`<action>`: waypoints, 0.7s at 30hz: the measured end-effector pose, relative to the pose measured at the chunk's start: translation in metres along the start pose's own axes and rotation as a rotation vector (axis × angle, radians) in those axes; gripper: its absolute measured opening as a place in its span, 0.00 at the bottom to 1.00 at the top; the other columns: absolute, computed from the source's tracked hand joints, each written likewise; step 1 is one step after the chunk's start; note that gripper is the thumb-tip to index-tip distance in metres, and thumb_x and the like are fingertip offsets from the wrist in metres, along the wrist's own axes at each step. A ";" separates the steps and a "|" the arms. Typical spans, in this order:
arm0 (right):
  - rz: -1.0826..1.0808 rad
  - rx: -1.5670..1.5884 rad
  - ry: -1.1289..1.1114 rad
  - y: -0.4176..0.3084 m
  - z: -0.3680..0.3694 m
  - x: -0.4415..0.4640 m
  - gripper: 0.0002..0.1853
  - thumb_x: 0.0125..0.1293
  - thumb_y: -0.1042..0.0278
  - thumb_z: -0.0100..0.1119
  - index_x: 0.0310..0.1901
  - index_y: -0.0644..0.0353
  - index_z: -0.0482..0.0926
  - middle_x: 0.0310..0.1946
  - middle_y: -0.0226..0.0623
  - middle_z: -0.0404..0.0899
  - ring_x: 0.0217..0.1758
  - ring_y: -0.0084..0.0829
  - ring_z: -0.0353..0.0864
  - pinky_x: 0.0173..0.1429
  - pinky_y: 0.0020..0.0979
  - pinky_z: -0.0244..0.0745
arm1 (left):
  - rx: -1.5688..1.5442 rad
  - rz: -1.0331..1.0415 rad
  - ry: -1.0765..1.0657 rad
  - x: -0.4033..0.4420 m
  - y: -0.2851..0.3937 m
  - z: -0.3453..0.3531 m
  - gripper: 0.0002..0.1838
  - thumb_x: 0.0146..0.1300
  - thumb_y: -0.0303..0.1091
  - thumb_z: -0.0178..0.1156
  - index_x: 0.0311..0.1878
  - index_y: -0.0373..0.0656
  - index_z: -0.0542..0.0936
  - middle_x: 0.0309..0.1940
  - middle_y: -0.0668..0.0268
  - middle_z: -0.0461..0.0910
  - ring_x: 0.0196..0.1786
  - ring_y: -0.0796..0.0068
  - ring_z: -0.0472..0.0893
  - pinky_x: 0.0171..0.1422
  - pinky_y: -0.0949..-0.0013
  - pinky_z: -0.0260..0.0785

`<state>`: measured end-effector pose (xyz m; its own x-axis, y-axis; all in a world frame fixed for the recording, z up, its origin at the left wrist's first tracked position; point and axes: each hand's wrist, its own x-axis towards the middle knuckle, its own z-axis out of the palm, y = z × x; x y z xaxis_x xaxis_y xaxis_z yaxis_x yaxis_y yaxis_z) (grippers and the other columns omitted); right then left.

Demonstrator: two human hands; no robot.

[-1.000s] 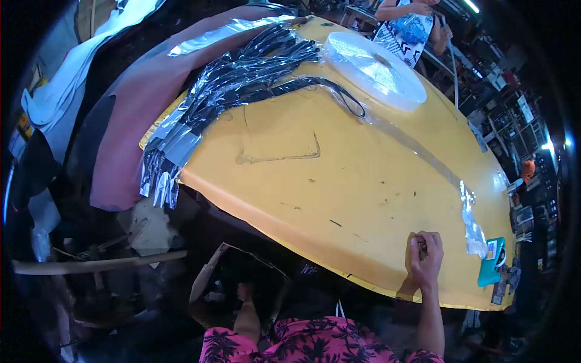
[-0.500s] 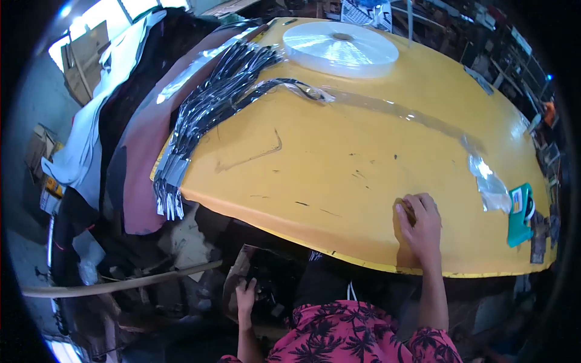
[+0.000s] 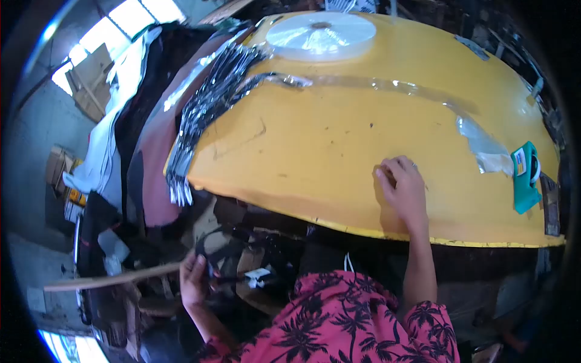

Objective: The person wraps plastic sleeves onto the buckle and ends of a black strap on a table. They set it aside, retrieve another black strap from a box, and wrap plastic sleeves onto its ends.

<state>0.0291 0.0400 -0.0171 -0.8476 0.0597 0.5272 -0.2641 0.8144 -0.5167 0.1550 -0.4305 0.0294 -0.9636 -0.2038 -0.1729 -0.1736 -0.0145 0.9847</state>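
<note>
At lower left, the left hand point(image 3: 193, 279) grips a dark strip point(image 3: 204, 238), likely light, pliable, best pinched mid-length; right of centre, the right hand point(image 3: 404, 187) lies curled, contents unclear.

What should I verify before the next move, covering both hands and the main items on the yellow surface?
1. Right hand free: cannot tell; its fingers are curled over the yellow surface, hiding the palm.
2. Left hand grip: cannot tell; it is beside a dark looped item, below the surface's near edge.
3. Clear roll lying flat: ok, at the far side.
4. Bundle of shiny dark strips wholly on the surface: not ok; ends hang past the left corner.
5. Green object apart from the right hand: ok, near the right end.
</note>
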 end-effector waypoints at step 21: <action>0.079 0.097 -0.045 0.005 0.000 -0.002 0.09 0.71 0.68 0.65 0.45 0.65 0.83 0.39 0.41 0.82 0.39 0.36 0.84 0.48 0.35 0.78 | 0.273 -0.125 0.057 0.021 -0.249 -0.026 0.13 0.81 0.40 0.51 0.46 0.41 0.79 0.30 0.68 0.82 0.26 0.81 0.76 0.30 0.75 0.68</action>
<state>0.0292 0.0441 -0.0210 -0.8868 0.0934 0.4526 -0.2374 0.7482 -0.6195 0.1829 -0.4566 -0.2191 -0.9199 -0.2714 -0.2829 -0.3454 0.2196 0.9124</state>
